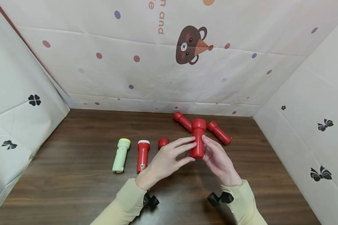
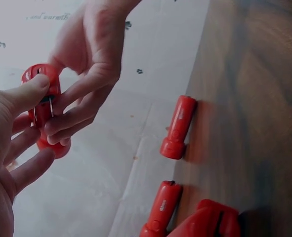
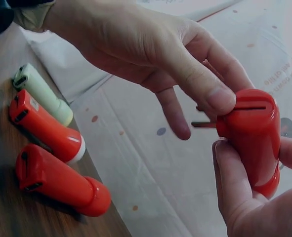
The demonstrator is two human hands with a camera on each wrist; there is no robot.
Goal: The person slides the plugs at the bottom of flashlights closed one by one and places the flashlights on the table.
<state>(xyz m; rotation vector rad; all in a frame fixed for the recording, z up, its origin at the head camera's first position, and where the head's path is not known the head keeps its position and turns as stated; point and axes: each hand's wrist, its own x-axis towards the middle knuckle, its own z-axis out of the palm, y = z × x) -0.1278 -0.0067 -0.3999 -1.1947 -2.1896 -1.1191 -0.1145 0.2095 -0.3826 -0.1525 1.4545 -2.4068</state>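
A red flashlight (image 1: 198, 140) is held up above the table between both hands, its wide head pointing away. My right hand (image 1: 219, 161) grips its barrel from the right. From the left, my left hand (image 1: 164, 160) pinches its tail end, the thumb lying on the end face beside a slot in the right wrist view. Two thin metal plug prongs (image 3: 203, 125) stick out of the side near the tail. Behind the left hand lies another red flashlight (image 1: 163, 142), mostly hidden in the head view but whole in the right wrist view (image 3: 62, 181).
On the left of the wooden table (image 1: 73, 175) lie a pale green flashlight (image 1: 121, 156) and a red one with a white rim (image 1: 142, 156). Farther back rest two more red flashlights, one left (image 1: 183, 121), one right (image 1: 219, 133). Printed white sheets (image 1: 146, 75) wall the back and sides.
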